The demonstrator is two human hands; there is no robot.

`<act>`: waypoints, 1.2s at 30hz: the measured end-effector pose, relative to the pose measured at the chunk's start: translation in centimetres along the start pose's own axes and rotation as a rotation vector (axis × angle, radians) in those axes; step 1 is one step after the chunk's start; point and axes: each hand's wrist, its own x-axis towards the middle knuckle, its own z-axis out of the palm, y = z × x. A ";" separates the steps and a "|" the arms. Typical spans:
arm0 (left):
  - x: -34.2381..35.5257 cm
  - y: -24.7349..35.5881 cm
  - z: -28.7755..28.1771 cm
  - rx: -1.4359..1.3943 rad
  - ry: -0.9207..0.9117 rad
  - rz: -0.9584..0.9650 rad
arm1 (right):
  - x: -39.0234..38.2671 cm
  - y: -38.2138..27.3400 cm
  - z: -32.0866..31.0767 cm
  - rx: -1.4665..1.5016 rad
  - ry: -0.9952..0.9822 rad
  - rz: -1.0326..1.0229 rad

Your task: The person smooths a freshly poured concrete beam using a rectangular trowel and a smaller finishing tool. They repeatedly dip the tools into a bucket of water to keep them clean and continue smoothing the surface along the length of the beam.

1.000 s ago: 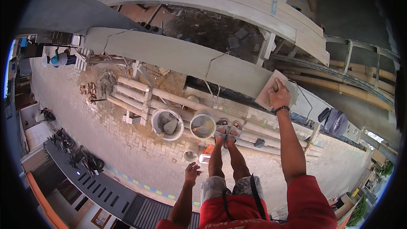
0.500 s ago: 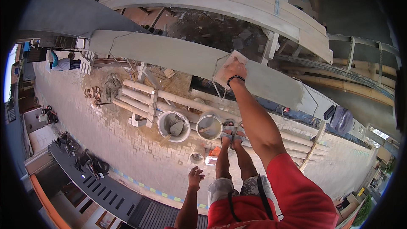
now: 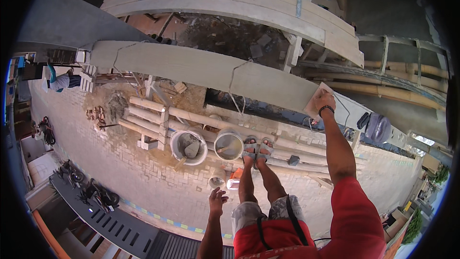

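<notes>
My right hand (image 3: 326, 102) is stretched out ahead, shut on a flat rectangular plastering float (image 3: 313, 104) that lies pressed against the right part of a long grey cement ledge (image 3: 191, 67). A dark band is on that wrist. My left hand (image 3: 218, 199) hangs free at my side, low in the picture, with its fingers spread and nothing in it. My feet in sandals (image 3: 256, 148) stand on bamboo scaffold poles (image 3: 191, 117), high above a paved yard.
Two buckets (image 3: 188, 146) (image 3: 228, 145) of mortar rest on the poles left of my feet, with a small can (image 3: 216, 181) below them. A grey bag (image 3: 378, 127) hangs at right. A second ledge (image 3: 230, 0) runs above. Another person (image 3: 60, 81) and motorbikes (image 3: 96, 194) are far below.
My right hand swept the float left along the ledge, then back to the right end. My left hand stayed hanging open.
</notes>
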 end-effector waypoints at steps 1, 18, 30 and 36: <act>0.0 0.0 -0.1 0.007 -0.001 -0.014 | 0.3 1.4 -0.6 0.017 0.025 0.006; 1.2 3.8 1.4 0.223 -0.053 0.020 | -0.6 0.3 -0.3 -0.036 -0.006 -0.142; 1.2 3.0 2.9 0.298 -0.055 -0.075 | -11.7 4.6 1.7 0.603 0.039 -0.020; 0.7 4.4 3.9 0.327 -0.069 -0.012 | -9.5 4.3 1.5 0.492 0.123 -0.015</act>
